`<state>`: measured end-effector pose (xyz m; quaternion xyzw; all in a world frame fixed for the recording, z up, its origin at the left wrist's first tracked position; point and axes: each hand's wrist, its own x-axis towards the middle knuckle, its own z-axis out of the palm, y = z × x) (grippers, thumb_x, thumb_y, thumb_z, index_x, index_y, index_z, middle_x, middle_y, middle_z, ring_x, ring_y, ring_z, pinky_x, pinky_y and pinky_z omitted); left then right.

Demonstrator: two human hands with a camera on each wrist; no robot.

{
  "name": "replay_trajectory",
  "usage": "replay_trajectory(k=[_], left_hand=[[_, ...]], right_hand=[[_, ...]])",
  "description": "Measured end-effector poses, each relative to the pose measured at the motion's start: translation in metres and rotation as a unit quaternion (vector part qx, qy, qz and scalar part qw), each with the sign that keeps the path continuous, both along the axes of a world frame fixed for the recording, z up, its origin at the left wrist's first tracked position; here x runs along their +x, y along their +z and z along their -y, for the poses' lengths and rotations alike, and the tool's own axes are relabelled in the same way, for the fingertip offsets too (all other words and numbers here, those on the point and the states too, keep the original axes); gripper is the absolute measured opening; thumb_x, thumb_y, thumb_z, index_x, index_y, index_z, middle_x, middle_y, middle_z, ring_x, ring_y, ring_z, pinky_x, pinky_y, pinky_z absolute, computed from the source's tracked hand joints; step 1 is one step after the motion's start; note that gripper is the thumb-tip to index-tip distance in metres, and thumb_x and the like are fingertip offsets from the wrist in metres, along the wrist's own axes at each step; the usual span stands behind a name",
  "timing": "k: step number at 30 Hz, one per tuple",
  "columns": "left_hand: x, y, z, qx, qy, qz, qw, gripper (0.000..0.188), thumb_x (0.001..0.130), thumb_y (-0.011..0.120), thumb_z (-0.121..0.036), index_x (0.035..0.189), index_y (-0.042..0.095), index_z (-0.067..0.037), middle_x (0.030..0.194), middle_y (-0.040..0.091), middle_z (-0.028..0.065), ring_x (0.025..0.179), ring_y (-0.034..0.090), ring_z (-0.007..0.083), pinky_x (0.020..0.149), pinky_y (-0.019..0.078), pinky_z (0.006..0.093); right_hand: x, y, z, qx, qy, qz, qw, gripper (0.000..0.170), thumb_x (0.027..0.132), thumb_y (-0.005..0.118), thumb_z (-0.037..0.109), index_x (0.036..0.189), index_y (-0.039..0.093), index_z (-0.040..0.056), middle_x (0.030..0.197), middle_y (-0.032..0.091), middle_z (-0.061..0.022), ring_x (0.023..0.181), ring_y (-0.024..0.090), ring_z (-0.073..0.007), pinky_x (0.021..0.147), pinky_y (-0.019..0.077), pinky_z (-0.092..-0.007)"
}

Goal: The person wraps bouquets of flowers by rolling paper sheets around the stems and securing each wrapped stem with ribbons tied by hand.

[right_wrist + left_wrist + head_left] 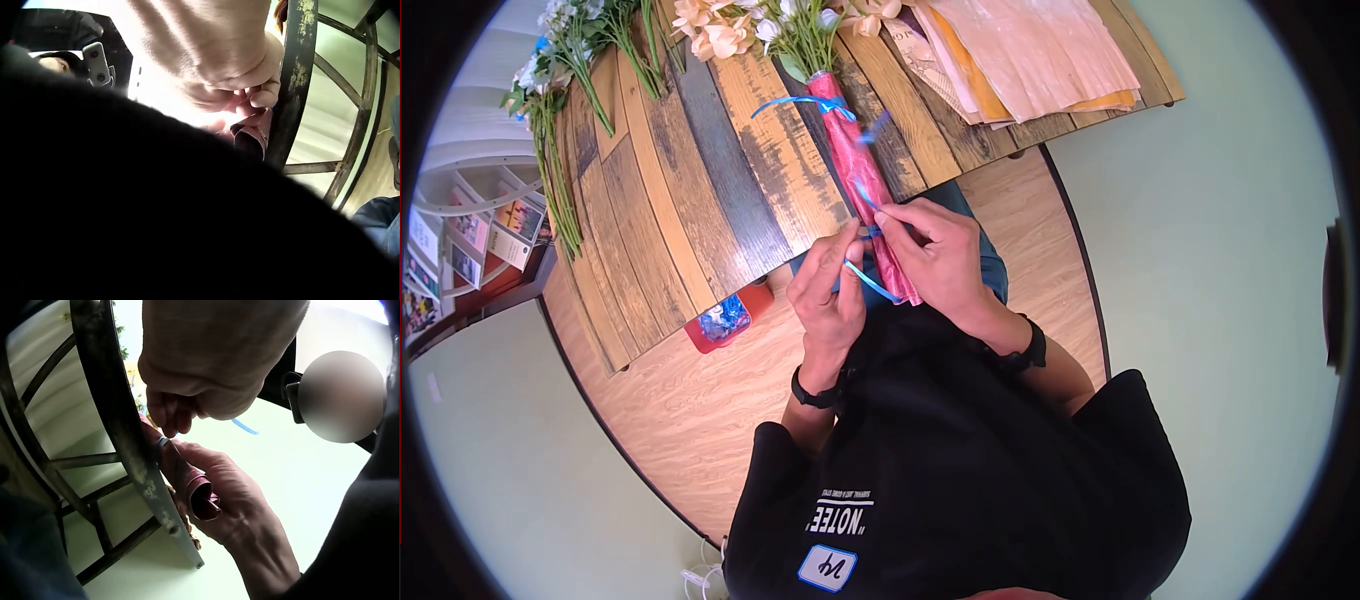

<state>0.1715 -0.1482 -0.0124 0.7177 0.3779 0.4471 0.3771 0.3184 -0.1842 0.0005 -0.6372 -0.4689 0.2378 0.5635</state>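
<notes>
A bouquet (805, 30) lies with its blooms on the wooden table, its stems rolled in shiny pink wrapping (855, 155) that reaches past the table edge toward the person. One blue ribbon (830, 103) is tied near the flowers. A second blue ribbon (872, 281) goes round the lower wrapping. My left hand (830, 300) pinches one length of it between thumb and fingers. Close beside it, my right hand (940, 260) pinches the ribbon at the wrapping's right side. In the left wrist view, the rolled wrapping's hollow end (205, 500) lies against the right hand (234, 494).
Loose flower stems (560, 170) lie at the table's left. Pink and orange wrapping sheets (1040, 60) are stacked at the right. Below the table edge is a red bin (730, 318) with blue material inside. A dark metal table frame (115, 412) runs close to the hands.
</notes>
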Motion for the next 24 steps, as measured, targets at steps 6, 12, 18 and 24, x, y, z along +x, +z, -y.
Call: replay_trajectory(k=[6,12,18,24], left_hand=[[0.007,0.009,-0.01,0.079,-0.038,-0.059,0.994,0.03,0.089,0.069,0.001,0.119,0.071,0.002,0.088,0.067,0.0133,0.076,0.066,0.0222,0.069,0.0519,0.0306],[0.016,0.024,-0.025,0.141,-0.078,-0.133,0.978,0.029,0.084,0.072,0.0,0.113,0.073,0.0,0.08,0.062,0.0109,0.07,0.062,0.0257,0.064,0.0498,0.0354],[0.021,0.034,-0.03,0.108,-0.079,-0.18,0.974,0.025,0.086,0.072,-0.003,0.11,0.074,-0.002,0.077,0.063,0.0112,0.068,0.063,0.0257,0.061,0.05,0.0354],[0.028,0.04,-0.03,0.067,-0.052,-0.204,0.975,0.021,0.089,0.071,-0.006,0.109,0.074,-0.001,0.076,0.063,0.0113,0.061,0.062,0.0257,0.056,0.0491,0.035]], right_hand=[[0.004,-0.012,0.001,0.047,0.064,0.101,0.992,0.013,0.084,0.07,0.003,0.097,0.068,-0.0004,0.086,0.065,-0.0123,0.073,0.065,-0.0316,0.062,0.0529,-0.0376],[0.017,-0.011,0.001,0.052,0.134,0.124,0.982,0.013,0.082,0.071,0.0,0.093,0.066,-0.0022,0.084,0.059,-0.0125,0.071,0.063,-0.0319,0.061,0.0509,-0.0382],[0.021,-0.011,-0.001,0.054,0.167,0.085,0.981,0.014,0.081,0.07,-0.003,0.093,0.065,-0.0041,0.083,0.057,-0.0136,0.071,0.061,-0.0323,0.063,0.0494,-0.0373],[0.014,-0.006,-0.001,0.032,0.144,0.034,0.988,0.015,0.081,0.069,-0.004,0.096,0.065,-0.0044,0.084,0.059,-0.0139,0.071,0.061,-0.0318,0.064,0.0495,-0.037]])
